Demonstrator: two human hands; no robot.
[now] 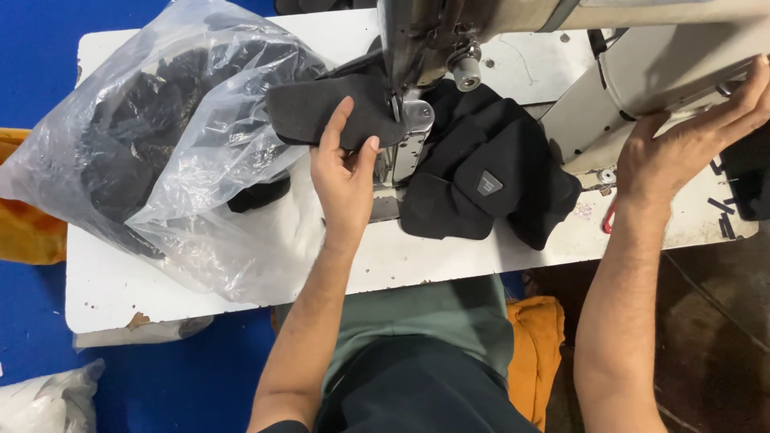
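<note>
Black fabric piece (333, 112) lies under the sewing machine (497, 32) head near the table (449, 256) far edge, left hand (343, 172) grip pinching its near edge. Right hand (682, 144) rests fingers spread on the machine's right end; a clear plastic bag (160, 152) fills the table's left side

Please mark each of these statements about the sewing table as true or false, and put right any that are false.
1. The left hand holds a dark fabric piece at the needle area of the sewing machine. True.
2. The right hand grips a pair of scissors. False: it rests against the machine's body, with no tool in it.
3. A clear plastic bag of dark pieces lies on the left of the white table. True.
4. The pile of black fabric lies on the floor. False: it lies on the table, right of the needle.
5. The floor beside the table is red. False: it is blue.
</note>
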